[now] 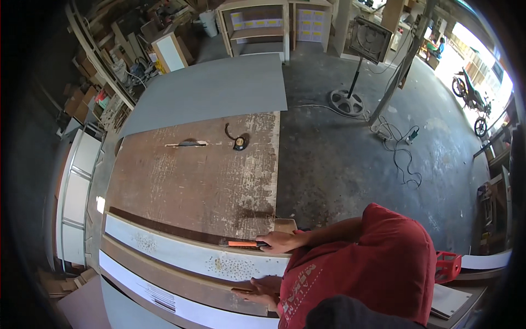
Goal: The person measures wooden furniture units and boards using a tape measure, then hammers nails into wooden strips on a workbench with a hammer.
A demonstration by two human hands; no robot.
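Observation:
My right hand [276, 242] is closed on a slim orange-and-black hand tool [242, 244], lying along the far edge of a long white-faced panel [178, 249] with wooden edges. The tool's exact kind is too small to make out. Nearer me, my left hand [257, 293] rests with fingers stretched out on the brown strip [192, 281] beside this panel. Small pale and golden specks [233, 268] are scattered on the white face close to my hands. Another white strip [219, 312] with dark line marks lies on the near side.
A worn brown worktable [175, 183] has a slot with a dark blade [190, 143] and a round black-and-yellow item [239, 143]. Beyond lies a grey sheet [213, 82]. A stand fan [370, 41] and loose cables [402, 145] are on the floor at right.

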